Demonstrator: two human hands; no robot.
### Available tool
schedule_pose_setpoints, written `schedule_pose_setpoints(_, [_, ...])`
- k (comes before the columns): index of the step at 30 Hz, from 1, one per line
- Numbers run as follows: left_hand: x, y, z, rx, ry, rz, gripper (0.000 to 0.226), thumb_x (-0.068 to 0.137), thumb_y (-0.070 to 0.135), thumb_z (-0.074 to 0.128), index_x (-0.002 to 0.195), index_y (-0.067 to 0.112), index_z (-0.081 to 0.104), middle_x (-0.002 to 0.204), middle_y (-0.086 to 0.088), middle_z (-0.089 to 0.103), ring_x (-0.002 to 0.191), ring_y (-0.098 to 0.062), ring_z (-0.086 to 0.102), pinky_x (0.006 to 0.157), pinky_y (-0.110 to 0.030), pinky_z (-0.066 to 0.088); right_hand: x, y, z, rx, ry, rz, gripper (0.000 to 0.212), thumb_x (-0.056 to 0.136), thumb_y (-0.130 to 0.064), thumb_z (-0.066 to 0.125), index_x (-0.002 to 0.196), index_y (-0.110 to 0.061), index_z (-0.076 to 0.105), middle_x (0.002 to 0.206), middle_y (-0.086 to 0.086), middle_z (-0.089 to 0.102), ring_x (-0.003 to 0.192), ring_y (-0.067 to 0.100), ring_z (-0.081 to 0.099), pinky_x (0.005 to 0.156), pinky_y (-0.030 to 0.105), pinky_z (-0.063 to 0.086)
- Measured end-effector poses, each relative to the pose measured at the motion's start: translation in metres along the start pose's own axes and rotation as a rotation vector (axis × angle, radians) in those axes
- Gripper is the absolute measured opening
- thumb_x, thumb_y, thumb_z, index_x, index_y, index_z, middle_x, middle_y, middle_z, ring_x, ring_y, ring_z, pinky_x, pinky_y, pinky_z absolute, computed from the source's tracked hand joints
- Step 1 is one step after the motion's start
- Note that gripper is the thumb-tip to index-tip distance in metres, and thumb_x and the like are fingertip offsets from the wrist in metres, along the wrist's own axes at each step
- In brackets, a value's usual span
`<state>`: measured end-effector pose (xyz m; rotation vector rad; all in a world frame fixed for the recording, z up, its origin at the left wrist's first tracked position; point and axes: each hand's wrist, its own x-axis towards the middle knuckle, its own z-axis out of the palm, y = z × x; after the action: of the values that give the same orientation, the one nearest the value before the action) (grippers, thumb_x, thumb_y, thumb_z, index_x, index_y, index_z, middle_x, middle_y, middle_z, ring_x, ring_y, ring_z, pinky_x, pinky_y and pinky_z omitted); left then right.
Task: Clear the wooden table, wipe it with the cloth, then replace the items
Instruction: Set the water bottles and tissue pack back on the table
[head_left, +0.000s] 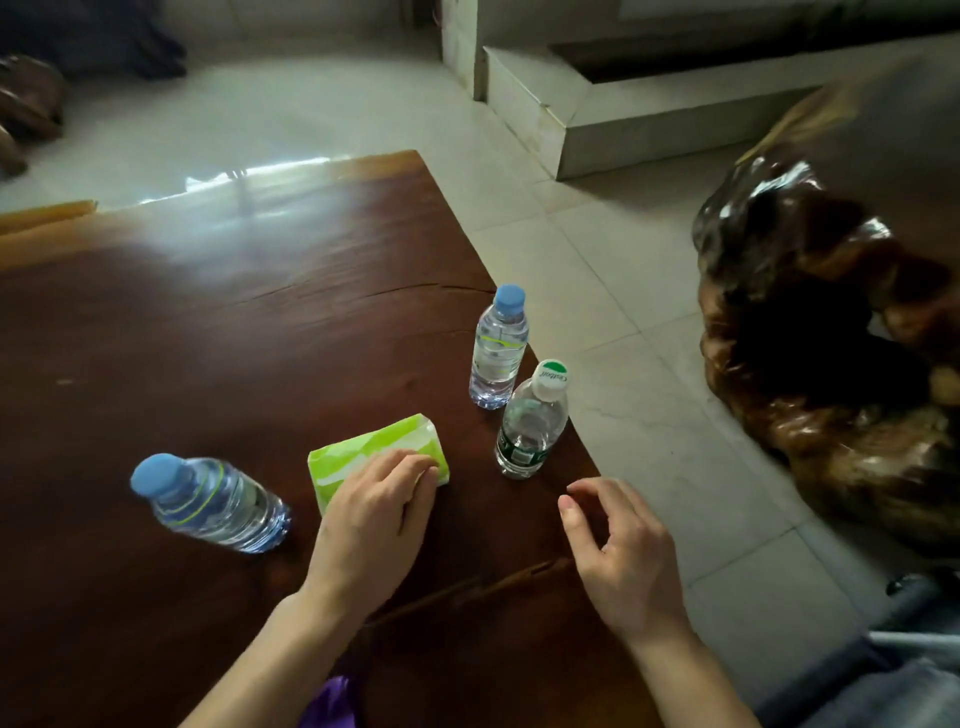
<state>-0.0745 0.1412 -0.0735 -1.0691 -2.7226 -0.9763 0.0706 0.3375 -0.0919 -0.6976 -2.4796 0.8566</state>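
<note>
Two bare hands over a dark, glossy wooden table (218, 322) carrying three water bottles and a green pack.

The left hand (371, 525) lies palm down with its fingers curled over the near end of the soft, crinkled lime-green and white tissue pack (363, 452), which lies flat near the table's right edge. The right hand (618, 551) hovers just beside it, loosely open and holding nothing, thumb and fingers bent in a wide curve. Two clear ribbed plastic bottles stand along the right edge: a blue-capped bottle (497, 348) and, nearer, a white-capped bottle (531, 421) with a dark green label. A second blue-capped bottle (208, 501) stands towards the near left. A scrap of purple cloth (332, 701) shows at the near edge.
</note>
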Motion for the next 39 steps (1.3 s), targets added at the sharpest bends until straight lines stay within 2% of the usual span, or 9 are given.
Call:
schedule_pose_setpoints(6, [0.073,-0.004,0.029,-0.035,0.009,-0.037,0.021,0.098,0.027,0.061,0.112,0.014,0.068,0.109,0.002,0.069,0.098,-0.023,0.068,0.083,-0.040,0.055,0.038,0.011,0.018,0.141,-0.043,0.102,0.069,0.079,-0.053,0.076,0.135,-0.023,0.049,0.128,-0.008,0.059,0.117,0.005,0.057,0.095,0.006,0.039])
schedule_pose_setpoints(11, [0.113,-0.007,0.064,-0.111,-0.045,-0.179,0.062,0.084,0.034,0.078,0.138,0.016,0.053,0.131,0.002,0.063,0.118,-0.015,0.062,0.097,-0.026,0.046,0.060,0.011,0.047,0.342,-0.119,0.167,0.094,0.070,-0.054,0.085,0.147,-0.031,0.036,0.139,-0.017,0.051,0.129,-0.006,0.046,0.099,0.001,0.036])
schedule_pose_setpoints(15, [0.137,-0.007,0.086,-0.404,-0.070,-0.323,0.083,0.068,0.041,0.087,0.139,0.026,0.047,0.133,0.006,0.064,0.121,-0.010,0.061,0.102,-0.039,0.051,0.066,0.009,0.071,0.541,-0.076,0.182,0.093,0.066,-0.047,0.091,0.144,-0.030,0.043,0.136,-0.014,0.058,0.129,0.006,0.055,0.103,0.020,0.048])
schedule_pose_setpoints(18, [0.152,-0.006,0.104,-0.616,-0.078,-0.418,0.081,0.059,0.038,0.093,0.129,0.035,0.053,0.116,0.009,0.072,0.107,-0.012,0.070,0.097,-0.045,0.055,0.070,0.008,0.086,0.621,0.005,0.203,0.090,0.065,-0.043,0.093,0.141,-0.025,0.047,0.131,-0.010,0.063,0.125,0.011,0.060,0.100,0.024,0.052])
schedule_pose_setpoints(22, [0.167,-0.001,0.122,-0.680,0.022,-0.488,0.063,0.056,0.036,0.093,0.110,0.026,0.062,0.098,0.006,0.073,0.094,-0.019,0.071,0.090,-0.045,0.057,0.071,0.007,0.100,0.668,0.095,0.232,0.076,0.064,-0.048,0.092,0.128,-0.027,0.056,0.118,-0.009,0.069,0.114,0.016,0.067,0.091,0.030,0.058])
schedule_pose_setpoints(26, [0.169,0.002,0.123,-0.605,0.071,-0.453,0.046,0.063,0.029,0.092,0.098,0.029,0.061,0.083,0.016,0.068,0.075,0.003,0.064,0.075,-0.021,0.051,0.076,0.005,0.103,0.695,0.118,0.250,0.066,0.066,-0.035,0.094,0.120,-0.032,0.058,0.111,-0.012,0.070,0.105,0.011,0.070,0.082,0.019,0.058])
schedule_pose_setpoints(29, [0.164,0.003,0.113,-0.549,0.110,-0.436,0.044,0.066,0.029,0.092,0.099,0.024,0.063,0.082,0.017,0.068,0.073,0.006,0.063,0.071,-0.013,0.048,0.081,0.002,0.096,0.689,0.130,0.249,0.067,0.066,-0.025,0.094,0.121,-0.036,0.057,0.112,-0.021,0.068,0.106,0.001,0.067,0.078,0.006,0.051])
schedule_pose_setpoints(33, [0.152,0.006,0.084,-0.556,0.177,-0.391,0.045,0.067,0.028,0.092,0.100,0.017,0.065,0.086,0.008,0.072,0.078,-0.007,0.069,0.075,-0.026,0.056,0.083,-0.005,0.080,0.642,0.112,0.218,0.066,0.065,-0.026,0.093,0.116,-0.044,0.054,0.112,-0.028,0.065,0.106,-0.007,0.063,0.078,0.002,0.048])
schedule_pose_setpoints(39, [0.100,0.017,0.025,-0.580,0.272,-0.348,0.049,0.065,0.030,0.092,0.101,0.016,0.063,0.085,0.005,0.071,0.075,-0.014,0.069,0.074,-0.032,0.057,0.073,-0.038,0.049,0.659,0.080,0.133,0.069,0.065,-0.038,0.091,0.122,-0.025,0.056,0.106,-0.014,0.068,0.099,0.000,0.067,0.075,0.003,0.048])
